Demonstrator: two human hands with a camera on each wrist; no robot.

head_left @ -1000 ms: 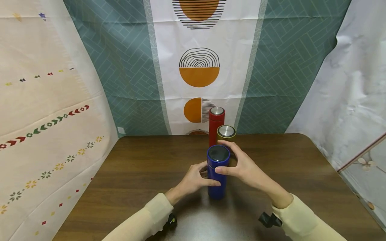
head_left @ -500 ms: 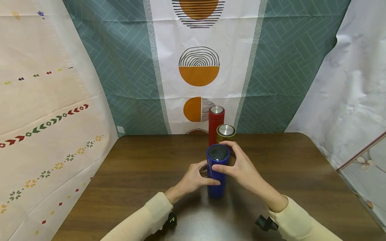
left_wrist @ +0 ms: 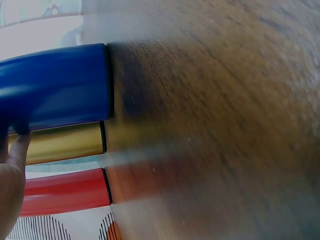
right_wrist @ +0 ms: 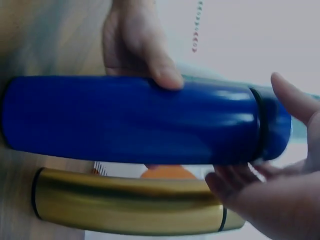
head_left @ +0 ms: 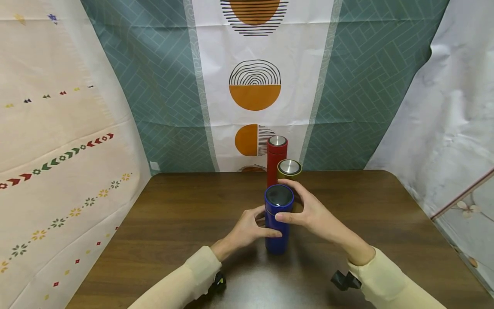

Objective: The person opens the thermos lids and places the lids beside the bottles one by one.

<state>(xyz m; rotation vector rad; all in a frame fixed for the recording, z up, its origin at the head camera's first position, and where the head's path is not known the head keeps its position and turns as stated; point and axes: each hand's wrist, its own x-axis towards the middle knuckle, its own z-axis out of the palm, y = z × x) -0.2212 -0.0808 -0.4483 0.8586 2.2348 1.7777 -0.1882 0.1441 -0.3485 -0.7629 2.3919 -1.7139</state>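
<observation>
A blue thermos flask [head_left: 276,244] with a dark-topped lid [head_left: 279,195] stands upright on the table. My left hand [head_left: 248,229] grips its body from the left, the thumb lying across the front. Around the lid, my right hand [head_left: 308,213] curls from the right, with its thumb in front and its index finger behind. In the right wrist view, the right thumb lies by the lid's edge and the other fingers pass under the blue flask [right_wrist: 130,120]. The left wrist view shows the flask's base on the wood and part of the left hand [left_wrist: 11,182].
Behind the blue flask stand a gold flask [head_left: 289,167] and, farther back, a red flask [head_left: 276,159], both with silver tops. The wooden table [head_left: 185,214] ends at a patterned cloth backdrop [head_left: 166,107]. Pale cloths hang on both sides.
My right hand turned leftward about the lid half a second ago, then swung back to the right. The left hand and the flasks stay in place.
</observation>
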